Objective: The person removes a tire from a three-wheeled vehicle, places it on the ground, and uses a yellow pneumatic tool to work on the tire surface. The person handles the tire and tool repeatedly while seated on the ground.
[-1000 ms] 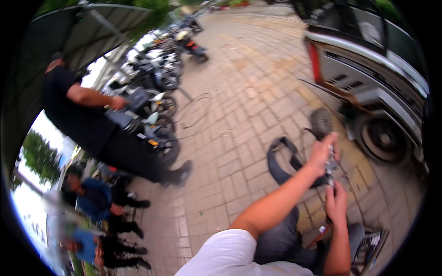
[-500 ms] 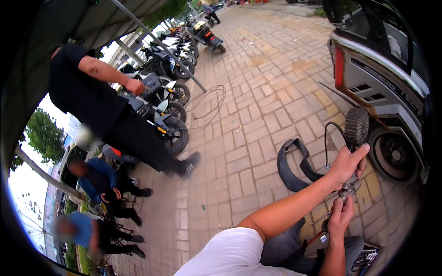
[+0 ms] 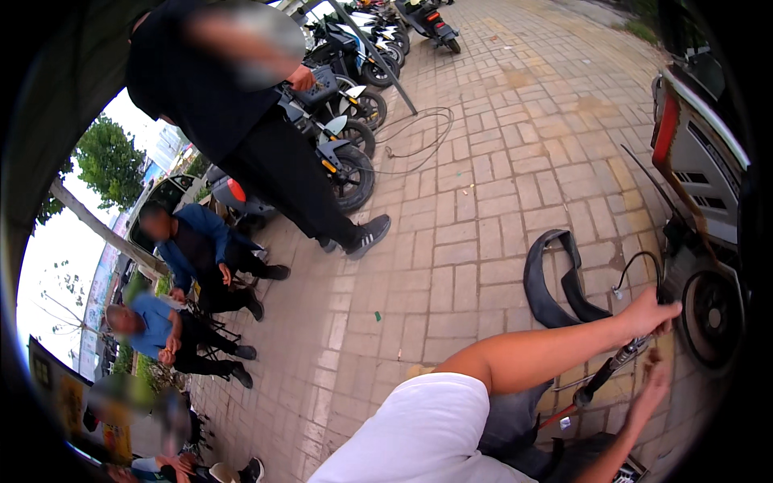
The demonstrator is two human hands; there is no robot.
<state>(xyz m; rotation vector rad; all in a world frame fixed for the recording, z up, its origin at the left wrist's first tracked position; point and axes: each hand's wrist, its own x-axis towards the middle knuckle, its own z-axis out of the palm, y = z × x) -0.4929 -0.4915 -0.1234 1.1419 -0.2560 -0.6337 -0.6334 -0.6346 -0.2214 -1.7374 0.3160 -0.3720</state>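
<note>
At the right, my left hand [image 3: 651,312] reaches forward with its fingers curled beside a dark wheel [image 3: 713,310]. What lies in its grip is hidden. Just below it, a slim rod-shaped tool [image 3: 618,359], silver with a black collar, slants down to the left. A thin red length [image 3: 557,417] extends from its lower end. My right hand [image 3: 652,386] is close to the tool's upper end; its fingers are blurred, and contact cannot be made out. A thin black hose [image 3: 636,259] curves above my left hand. Left of it, a black rubber inner tube [image 3: 541,282] lies on the paving.
A white and red vehicle body [image 3: 700,161] stands along the right side. A person in black [image 3: 266,153] stands at left, with seated people [image 3: 201,249] behind. Parked scooters [image 3: 350,165] line the far left near a metal pole [image 3: 378,60]. A wire loop [image 3: 439,133] lies on brick paving.
The view has swung left. My hands have drawn apart, and my right hand has come away from the metal fitting. The ridged dark cylinder above my left hand no longer shows plainly.
</note>
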